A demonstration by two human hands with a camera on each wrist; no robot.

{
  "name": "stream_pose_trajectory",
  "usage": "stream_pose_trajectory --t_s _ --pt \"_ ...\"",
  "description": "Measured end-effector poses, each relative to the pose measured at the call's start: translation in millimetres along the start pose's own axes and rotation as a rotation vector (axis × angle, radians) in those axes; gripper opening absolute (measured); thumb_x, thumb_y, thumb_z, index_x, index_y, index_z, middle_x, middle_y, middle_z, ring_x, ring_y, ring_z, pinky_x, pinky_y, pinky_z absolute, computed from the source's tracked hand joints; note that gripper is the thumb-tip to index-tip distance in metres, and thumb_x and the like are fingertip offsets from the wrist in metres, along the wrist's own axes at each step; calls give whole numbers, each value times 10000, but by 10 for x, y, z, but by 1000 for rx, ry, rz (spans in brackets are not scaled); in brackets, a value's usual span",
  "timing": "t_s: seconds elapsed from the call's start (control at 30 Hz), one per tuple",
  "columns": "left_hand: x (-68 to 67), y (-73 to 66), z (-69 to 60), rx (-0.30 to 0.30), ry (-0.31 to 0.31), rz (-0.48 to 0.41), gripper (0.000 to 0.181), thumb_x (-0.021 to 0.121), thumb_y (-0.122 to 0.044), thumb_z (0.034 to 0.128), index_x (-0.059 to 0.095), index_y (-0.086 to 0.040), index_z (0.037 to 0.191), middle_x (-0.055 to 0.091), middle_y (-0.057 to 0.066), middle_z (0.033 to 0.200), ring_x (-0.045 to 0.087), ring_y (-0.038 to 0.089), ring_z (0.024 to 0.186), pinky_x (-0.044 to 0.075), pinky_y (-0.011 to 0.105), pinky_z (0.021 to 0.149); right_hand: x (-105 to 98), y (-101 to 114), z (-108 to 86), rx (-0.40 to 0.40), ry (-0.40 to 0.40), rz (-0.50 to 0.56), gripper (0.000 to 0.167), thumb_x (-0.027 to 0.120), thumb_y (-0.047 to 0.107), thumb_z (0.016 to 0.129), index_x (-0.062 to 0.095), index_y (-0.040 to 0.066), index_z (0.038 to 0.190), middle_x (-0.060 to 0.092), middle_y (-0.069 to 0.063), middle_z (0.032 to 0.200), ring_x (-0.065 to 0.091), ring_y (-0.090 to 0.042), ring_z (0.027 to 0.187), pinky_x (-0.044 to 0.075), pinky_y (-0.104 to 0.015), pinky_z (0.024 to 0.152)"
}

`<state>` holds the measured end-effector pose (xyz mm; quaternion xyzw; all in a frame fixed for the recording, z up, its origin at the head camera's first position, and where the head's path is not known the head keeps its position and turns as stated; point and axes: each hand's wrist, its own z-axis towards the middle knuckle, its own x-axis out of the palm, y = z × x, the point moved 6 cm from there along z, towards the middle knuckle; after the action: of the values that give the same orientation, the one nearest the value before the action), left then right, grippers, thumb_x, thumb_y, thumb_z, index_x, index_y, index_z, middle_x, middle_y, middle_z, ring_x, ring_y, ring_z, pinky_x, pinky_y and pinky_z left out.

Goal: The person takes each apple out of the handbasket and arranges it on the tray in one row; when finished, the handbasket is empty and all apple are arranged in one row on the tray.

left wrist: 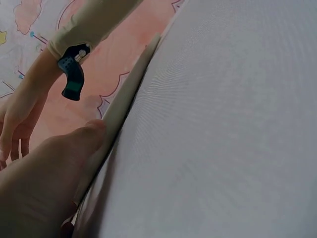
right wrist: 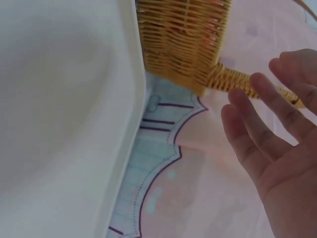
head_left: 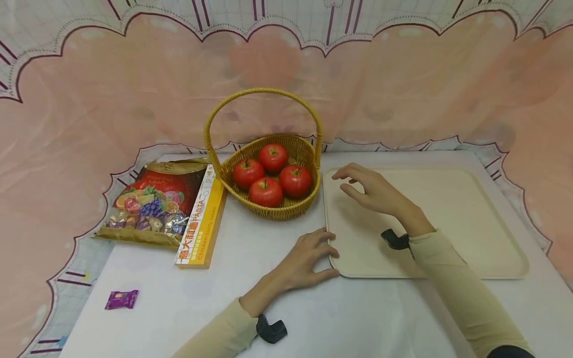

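Shallow cream rectangular tray (head_left: 465,211) is touched at its rim, not grasped, by left hand (head_left: 306,261), seemingly for steadying; right hand (head_left: 376,191) is held above, empty, loose-fingered.

1. I see a pinkish-peach cloth backdrop (head_left: 358,104) hanging in soft folds behind the table.
2. Pale, grid-patterned scalloped border (head_left: 291,12) along its top, purple-outlined.
3. White table (head_left: 349,323), smooth surface.
4. Light soft, rather dim.

It looks like a cloth-screened tabletop booth, patterned pink fabric (head_left: 385,94) hanging around a white table (head_left: 250,238).
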<state>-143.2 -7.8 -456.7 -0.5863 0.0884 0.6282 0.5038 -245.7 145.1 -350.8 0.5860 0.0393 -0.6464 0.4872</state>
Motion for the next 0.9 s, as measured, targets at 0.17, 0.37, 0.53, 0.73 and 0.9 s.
stream_pose_trajectory --t_s 0.17,0.37,0.53,0.73,0.9 --pt "-9 -5 -8 23 -26 -5 258 711 -393 823 633 -247 1021 487 8 1354 332 256 1391 299 442 1122 52 8 99 -13 13 20 256 553 161 954 569 106 1203 577 -28 1199 565 -183 1103 507 -378 909" --pt "0 0 -25 32 -21 -3 206 711 -377 827 634 -262 979 500 -5 1332 349 245 1380 305 434 1122 154 65 220 -42 48 33 273 553 173 955 568 66 1207 581 -46 1203 558 -199 1124 504 -372 917" --pt "-5 0 -30 30 -13 -10 202 706 -380 832 632 -259 976 497 -8 1340 340 240 1384 292 430 1132 202 120 323 -54 62 30 261 568 141 942 589 56 1188 581 -50 1191 572 -234 1095 496 -401 920" --pt "-13 -1 -33 27 -6 -15 205 709 -378 831 632 -249 972 494 -5 1344 333 242 1389 286 422 1143 257 163 476 -79 87 19 240 585 127 929 601 72 1162 583 -80 1150 578 -215 1039 497 -393 894" --pt "-2 4 -31 18 -9 -27 200 704 -373 836 631 -244 970 494 0 1341 337 244 1386 283 413 1148 323 173 575 -83 130 -5 241 568 147 942 590 74 1170 572 -83 1177 567 -251 1060 485 -415 899"
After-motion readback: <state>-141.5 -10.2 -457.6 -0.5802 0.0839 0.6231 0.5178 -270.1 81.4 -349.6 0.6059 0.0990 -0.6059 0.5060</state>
